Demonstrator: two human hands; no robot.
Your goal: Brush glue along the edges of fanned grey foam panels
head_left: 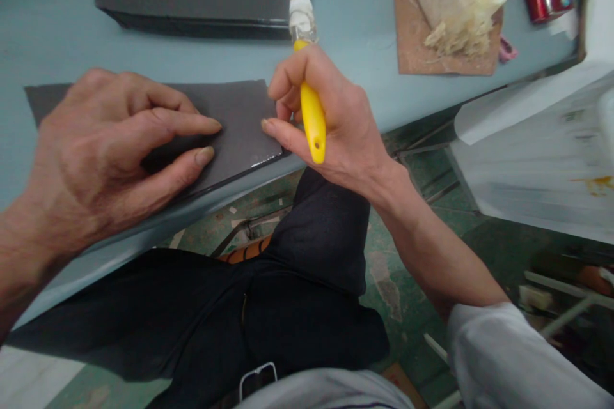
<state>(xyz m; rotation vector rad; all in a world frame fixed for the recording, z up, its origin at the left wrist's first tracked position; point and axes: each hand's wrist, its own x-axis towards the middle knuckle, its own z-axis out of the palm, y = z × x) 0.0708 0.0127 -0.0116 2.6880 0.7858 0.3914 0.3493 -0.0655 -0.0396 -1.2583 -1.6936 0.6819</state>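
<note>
The left hand (115, 147), fingers loosely spread, rests on a dark grey panel (240, 112) along the near edge of the bench (355, 54). The right hand (330, 99) grips a yellow-handled brush (313, 121), thumb at the panel's right end.

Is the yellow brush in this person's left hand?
No, the right hand holds the yellow brush, while the left hand rests on the dark piece.

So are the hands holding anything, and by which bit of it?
Yes: the right hand holds a brush by its yellow handle, near the metal band. The left hand grips nothing; it rests on a dark panel.
</note>
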